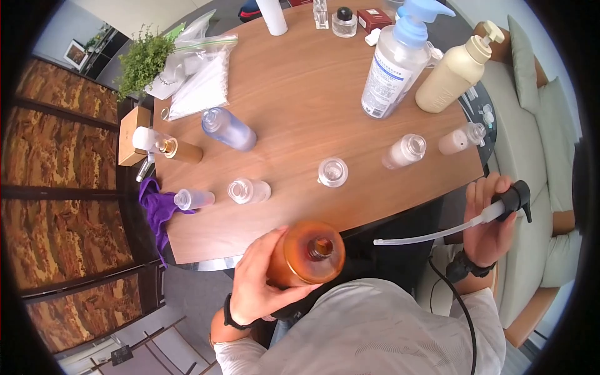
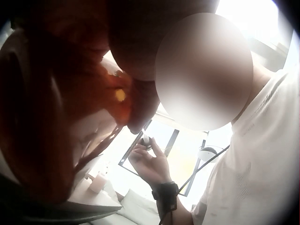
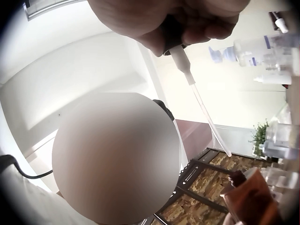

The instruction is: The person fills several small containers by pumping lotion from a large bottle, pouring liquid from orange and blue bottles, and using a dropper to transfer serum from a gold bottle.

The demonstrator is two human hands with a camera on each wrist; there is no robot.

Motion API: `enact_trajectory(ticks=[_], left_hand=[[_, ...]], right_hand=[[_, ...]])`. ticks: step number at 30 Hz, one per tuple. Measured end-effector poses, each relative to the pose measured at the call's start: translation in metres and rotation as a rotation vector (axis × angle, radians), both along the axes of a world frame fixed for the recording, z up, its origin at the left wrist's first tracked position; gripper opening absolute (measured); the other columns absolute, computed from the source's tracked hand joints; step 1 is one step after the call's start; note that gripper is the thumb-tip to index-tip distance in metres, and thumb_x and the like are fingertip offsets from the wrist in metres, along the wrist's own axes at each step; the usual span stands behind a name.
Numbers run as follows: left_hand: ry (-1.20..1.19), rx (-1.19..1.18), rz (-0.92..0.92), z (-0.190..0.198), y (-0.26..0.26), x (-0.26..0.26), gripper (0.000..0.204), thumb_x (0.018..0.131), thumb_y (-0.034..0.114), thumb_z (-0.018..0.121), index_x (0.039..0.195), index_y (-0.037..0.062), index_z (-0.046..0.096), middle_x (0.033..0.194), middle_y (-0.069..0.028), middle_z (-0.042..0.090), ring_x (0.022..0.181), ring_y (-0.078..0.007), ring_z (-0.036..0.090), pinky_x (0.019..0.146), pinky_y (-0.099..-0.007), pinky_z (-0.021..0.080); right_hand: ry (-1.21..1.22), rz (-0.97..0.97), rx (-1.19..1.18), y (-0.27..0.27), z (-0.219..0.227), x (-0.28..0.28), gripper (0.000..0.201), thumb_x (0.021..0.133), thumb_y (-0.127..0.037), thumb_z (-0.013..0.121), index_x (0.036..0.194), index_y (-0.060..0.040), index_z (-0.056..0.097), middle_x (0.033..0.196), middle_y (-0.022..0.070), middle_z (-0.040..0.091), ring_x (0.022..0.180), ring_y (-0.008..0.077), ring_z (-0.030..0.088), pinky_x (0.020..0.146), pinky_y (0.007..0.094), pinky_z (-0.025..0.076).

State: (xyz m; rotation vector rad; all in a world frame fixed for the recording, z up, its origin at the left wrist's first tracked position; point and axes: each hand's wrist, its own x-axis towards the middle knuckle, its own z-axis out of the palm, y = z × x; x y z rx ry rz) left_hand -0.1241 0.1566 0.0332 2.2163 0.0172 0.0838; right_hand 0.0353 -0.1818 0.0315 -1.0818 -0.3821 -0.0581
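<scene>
My left hand (image 1: 259,281) grips an amber bottle (image 1: 309,256) with an uncapped neck, held off the table's near edge. In the left wrist view the amber bottle (image 2: 42,122) fills the left side. My right hand (image 1: 489,228) pinches the black head of a pump (image 1: 514,200), whose clear tube (image 1: 425,239) points left toward the bottle, apart from it. From the right wrist view, the tube (image 3: 211,117) hangs below the fingers of my right hand (image 3: 183,23), with the amber bottle (image 3: 251,199) lower right.
Several small open bottles, including a clear one (image 1: 332,172), stand along the wooden table (image 1: 300,94). Two large pump bottles, one clear (image 1: 390,75) and one cream (image 1: 453,75), stand at the back right. A purple cloth (image 1: 156,209) hangs over the left edge, near a plant (image 1: 147,59).
</scene>
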Motion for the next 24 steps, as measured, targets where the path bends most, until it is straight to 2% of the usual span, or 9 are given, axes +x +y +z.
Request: enact_trajectory(ticks=[3,7,10,17,24], left_hand=[[0.025,0.061,0.082,0.006,0.005,0.002,0.098,0.063,0.025,0.102,0.142,-0.0023,0.052,0.128,-0.0177,0.069,0.118,-0.0273,0.07,0.102,-0.0378,0.053],[0.046,0.148,0.06,0.021,0.011,0.011,0.099,0.063,0.028,0.103,0.141,-0.0023,0.05,0.124,-0.0177,0.071,0.115,-0.0279,0.072,0.101,-0.0378,0.055],[0.077,0.154,0.08,0.028,0.012,0.018,0.094,0.062,0.028,0.102,0.137,-0.0006,0.054,0.127,-0.02,0.068,0.113,-0.0372,0.07,0.097,-0.0442,0.056],[0.116,0.237,0.035,0.041,0.019,0.031,0.094,0.062,0.028,0.102,0.137,-0.0015,0.054,0.124,-0.0195,0.069,0.108,-0.037,0.071,0.092,-0.0435,0.058],[0.151,0.284,-0.03,0.057,0.016,0.049,0.095,0.062,0.032,0.102,0.136,-0.0042,0.054,0.121,-0.0208,0.07,0.104,-0.0373,0.072,0.089,-0.0434,0.059]], right_hand=[[0.022,0.013,0.014,-0.006,-0.012,0.004,0.054,0.097,-0.05,0.072,0.118,-0.0042,0.051,0.091,0.0018,0.048,0.076,0.0114,0.042,0.07,0.0293,0.031],[0.047,0.036,-0.002,-0.006,-0.024,0.01,0.053,0.095,-0.051,0.074,0.11,-0.0065,0.05,0.086,0.0019,0.047,0.072,0.0123,0.043,0.067,0.0302,0.031],[0.101,0.035,-0.009,-0.008,-0.041,0.012,0.053,0.094,-0.051,0.076,0.108,-0.0063,0.051,0.085,0.0028,0.048,0.068,0.0133,0.044,0.064,0.0314,0.031],[0.305,0.093,0.082,0.001,-0.081,0.006,0.052,0.089,-0.048,0.082,0.106,-0.0064,0.054,0.085,0.0036,0.049,0.068,0.015,0.045,0.066,0.0324,0.032],[0.279,0.14,0.008,-0.002,-0.094,0.009,0.054,0.085,-0.05,0.085,0.101,-0.0086,0.055,0.085,0.0027,0.051,0.066,0.0144,0.048,0.07,0.033,0.033]])
